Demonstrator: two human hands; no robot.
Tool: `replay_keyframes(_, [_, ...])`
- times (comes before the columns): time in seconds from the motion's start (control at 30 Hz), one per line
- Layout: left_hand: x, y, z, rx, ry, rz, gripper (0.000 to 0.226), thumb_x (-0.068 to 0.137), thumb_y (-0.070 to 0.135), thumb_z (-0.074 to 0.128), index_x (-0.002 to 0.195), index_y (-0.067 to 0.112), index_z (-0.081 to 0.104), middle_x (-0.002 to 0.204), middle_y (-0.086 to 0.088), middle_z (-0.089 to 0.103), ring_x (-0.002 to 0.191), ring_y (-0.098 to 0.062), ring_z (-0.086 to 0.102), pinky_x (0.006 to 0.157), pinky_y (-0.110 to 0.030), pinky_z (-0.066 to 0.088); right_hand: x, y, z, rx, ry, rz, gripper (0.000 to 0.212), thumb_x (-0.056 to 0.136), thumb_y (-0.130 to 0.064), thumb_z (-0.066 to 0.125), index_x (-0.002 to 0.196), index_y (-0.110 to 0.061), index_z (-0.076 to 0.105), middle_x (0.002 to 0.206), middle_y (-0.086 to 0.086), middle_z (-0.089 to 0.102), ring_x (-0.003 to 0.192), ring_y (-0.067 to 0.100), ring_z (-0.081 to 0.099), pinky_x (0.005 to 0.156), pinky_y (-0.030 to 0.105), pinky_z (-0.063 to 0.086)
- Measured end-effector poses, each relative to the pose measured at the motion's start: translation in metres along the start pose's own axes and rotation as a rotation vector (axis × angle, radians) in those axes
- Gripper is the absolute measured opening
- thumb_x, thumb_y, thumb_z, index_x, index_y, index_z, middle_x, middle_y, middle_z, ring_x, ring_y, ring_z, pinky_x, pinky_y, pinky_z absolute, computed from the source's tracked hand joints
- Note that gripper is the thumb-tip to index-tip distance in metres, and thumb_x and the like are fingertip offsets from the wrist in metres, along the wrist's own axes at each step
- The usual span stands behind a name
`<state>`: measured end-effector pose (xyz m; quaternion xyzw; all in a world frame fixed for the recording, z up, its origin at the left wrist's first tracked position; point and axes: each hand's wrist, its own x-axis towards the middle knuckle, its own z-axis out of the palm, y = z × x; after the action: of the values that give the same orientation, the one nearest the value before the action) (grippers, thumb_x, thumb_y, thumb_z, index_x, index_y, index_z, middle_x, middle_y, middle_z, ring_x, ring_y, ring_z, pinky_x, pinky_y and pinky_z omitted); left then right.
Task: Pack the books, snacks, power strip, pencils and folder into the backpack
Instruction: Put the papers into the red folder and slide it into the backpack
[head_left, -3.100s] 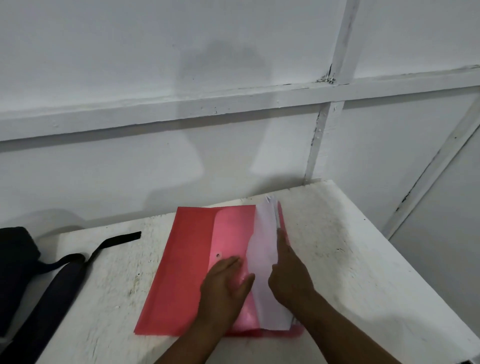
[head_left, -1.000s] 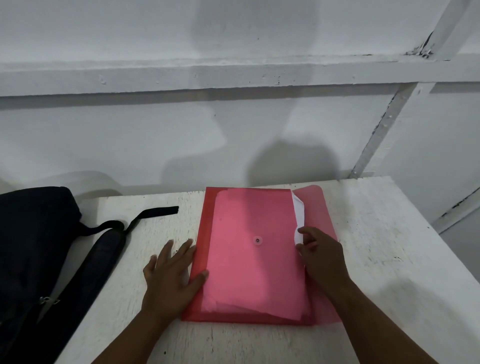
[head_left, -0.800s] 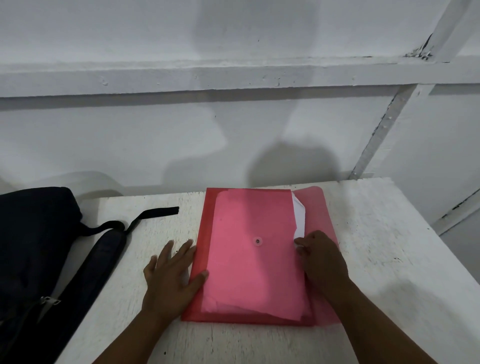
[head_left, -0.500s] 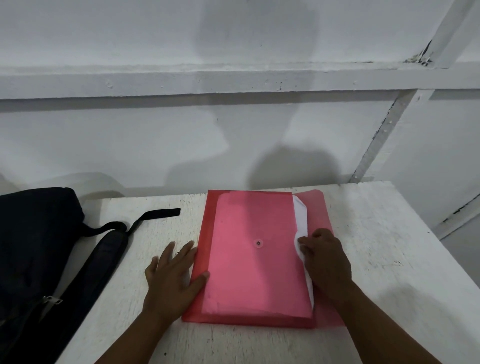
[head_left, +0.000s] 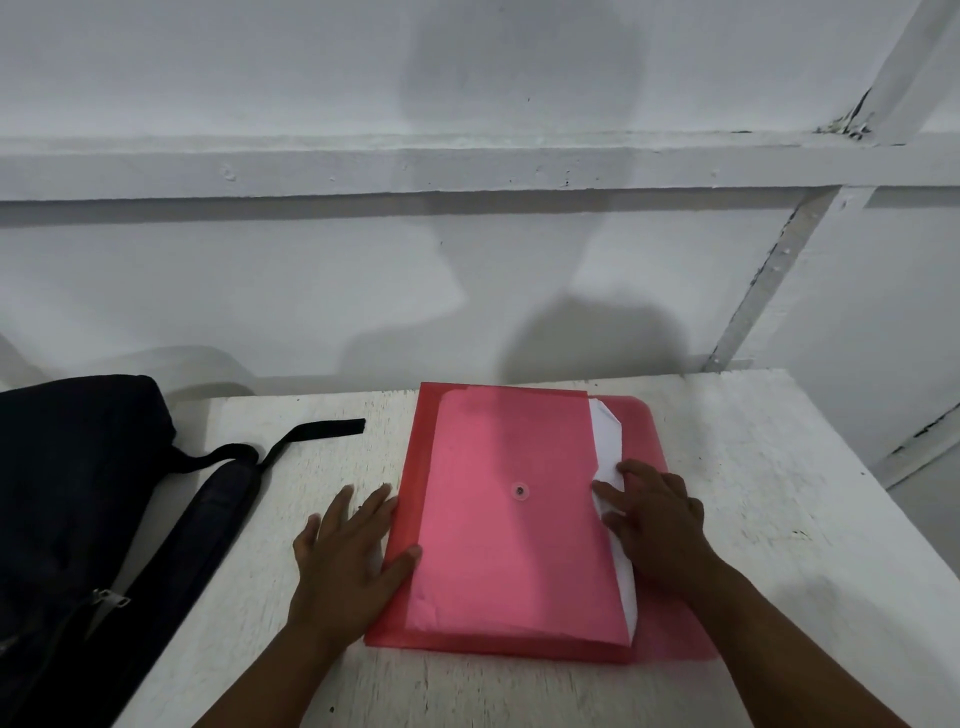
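Red folder (head_left: 509, 525) flat on white table (head_left: 779, 467), between both hands. Left hand (head_left: 345, 561) spread flat, thumb on folder's left edge. Right hand (head_left: 657, 525) fingers pressing white paper (head_left: 608, 447) at open flap. One folder, one black backpack (head_left: 72, 493) far left.

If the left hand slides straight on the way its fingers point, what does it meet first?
The left hand points away and slightly right, so it would likely run along or onto the red folder's left edge first; its thumb already touches it.

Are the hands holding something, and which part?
Left hand rests flat against the red plastic folder, at its left edge; right hand pushes white paper sheets in at its open side.
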<state>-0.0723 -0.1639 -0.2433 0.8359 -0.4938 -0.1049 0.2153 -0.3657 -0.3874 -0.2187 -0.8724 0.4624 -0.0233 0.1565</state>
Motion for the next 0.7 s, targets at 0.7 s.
replay_keyframes(0.7, [-0.001,0.000,0.000,-0.005,0.014,0.011,0.081,0.083,0.080,0.027,0.152,0.039,0.034,0.159,0.019,0.027,0.153,-0.010,0.003,0.121,-0.045,-0.002,-0.003,-0.018,-0.015,-0.071,-0.286,-0.075,0.092,0.064,-0.087,0.058,0.145,-0.061,0.024,0.163,-0.013,-0.005,0.146,0.022,-0.007,0.116,0.045,0.001])
